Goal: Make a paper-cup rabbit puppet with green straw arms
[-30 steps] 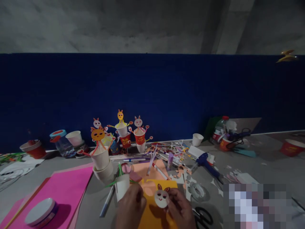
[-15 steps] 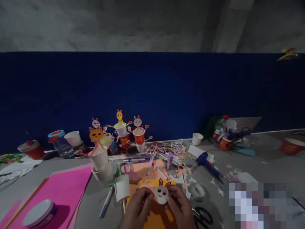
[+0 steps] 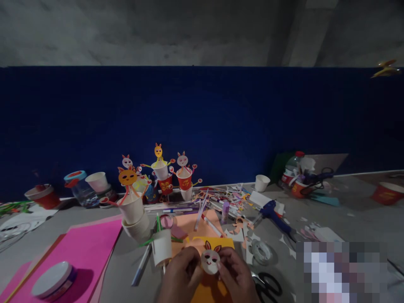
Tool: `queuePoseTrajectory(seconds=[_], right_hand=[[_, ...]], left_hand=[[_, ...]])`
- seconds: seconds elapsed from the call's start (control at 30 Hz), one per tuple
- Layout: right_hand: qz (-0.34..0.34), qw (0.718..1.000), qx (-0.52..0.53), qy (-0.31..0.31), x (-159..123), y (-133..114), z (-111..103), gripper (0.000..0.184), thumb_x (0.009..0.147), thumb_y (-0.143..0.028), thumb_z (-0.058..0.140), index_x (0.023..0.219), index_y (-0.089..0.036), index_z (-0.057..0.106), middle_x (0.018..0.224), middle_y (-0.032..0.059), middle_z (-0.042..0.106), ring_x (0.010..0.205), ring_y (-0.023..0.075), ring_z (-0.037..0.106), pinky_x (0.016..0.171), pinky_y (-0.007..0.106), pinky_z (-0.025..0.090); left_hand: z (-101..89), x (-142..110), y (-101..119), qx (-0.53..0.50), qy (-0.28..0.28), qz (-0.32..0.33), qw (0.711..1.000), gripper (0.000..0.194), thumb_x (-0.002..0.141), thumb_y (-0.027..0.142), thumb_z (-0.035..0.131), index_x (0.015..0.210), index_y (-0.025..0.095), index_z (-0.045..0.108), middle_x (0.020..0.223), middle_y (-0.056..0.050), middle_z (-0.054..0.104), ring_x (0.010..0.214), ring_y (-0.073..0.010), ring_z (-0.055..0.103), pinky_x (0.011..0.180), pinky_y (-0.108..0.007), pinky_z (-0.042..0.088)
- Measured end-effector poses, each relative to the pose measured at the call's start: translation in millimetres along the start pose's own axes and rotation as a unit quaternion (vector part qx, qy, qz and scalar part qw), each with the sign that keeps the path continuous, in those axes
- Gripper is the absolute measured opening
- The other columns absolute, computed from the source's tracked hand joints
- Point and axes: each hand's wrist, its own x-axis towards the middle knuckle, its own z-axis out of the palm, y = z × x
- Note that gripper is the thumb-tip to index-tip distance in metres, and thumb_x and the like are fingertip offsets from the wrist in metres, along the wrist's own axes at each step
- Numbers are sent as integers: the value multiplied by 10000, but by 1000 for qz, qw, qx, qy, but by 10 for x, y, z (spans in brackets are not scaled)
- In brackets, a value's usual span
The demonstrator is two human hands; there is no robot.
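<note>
My left hand (image 3: 179, 275) and my right hand (image 3: 236, 273) meet at the bottom middle over an orange sheet (image 3: 206, 290). Between their fingertips they pinch a small round paper rabbit face (image 3: 210, 260) with brown ears. Both hands have their fingers closed on it. Just left of my left hand stands a white paper cup (image 3: 162, 247) with green strips stuck through it. Black scissors (image 3: 268, 286) lie to the right of my right hand.
Several finished cup puppets (image 3: 160, 168) stand by the blue wall. Pink sheets (image 3: 75, 252) and a round white-lidded tub (image 3: 52, 280) lie left. A blue glue gun (image 3: 274, 215), a tape roll (image 3: 261, 249), pens, paper scraps and red cups crowd the grey table.
My hands have drawn closer together, and the rabbit face has shifted slightly left with both hands now pinching it. The view tipped up a little.
</note>
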Motion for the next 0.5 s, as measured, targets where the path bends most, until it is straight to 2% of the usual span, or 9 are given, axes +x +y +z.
queuePoseTrajectory(seconds=[0.13,0.23,0.37,0.5], right_hand=[[8,1000,26,7,22,28,-20,411,830,-608,670,930,-210,684,705,28,689,580,169,630,562,256,499],[13,999,45,18,51,72,-62,377,831,-580,690,940,-219,682,682,8,669,562,157,615,546,245,490],[19,999,43,17,65,100,-65,372,831,-559,703,963,-212,676,742,37,706,624,180,632,579,265,509],[9,998,44,50,71,73,-47,383,808,-571,717,918,-206,680,699,27,690,590,171,610,544,255,494]], left_hand=[[-51,18,-127,73,32,10,997,187,761,92,497,646,236,462,596,46,530,537,-148,536,526,-235,356],[-101,38,-170,57,57,-17,997,166,841,130,440,727,247,470,662,28,579,609,-169,582,578,-243,419],[-63,42,-104,40,34,-20,998,263,965,230,342,724,256,444,613,38,579,548,-161,585,532,-240,412],[-47,-11,-94,94,37,31,994,295,959,223,407,667,256,436,534,55,570,456,-151,574,478,-256,367]])
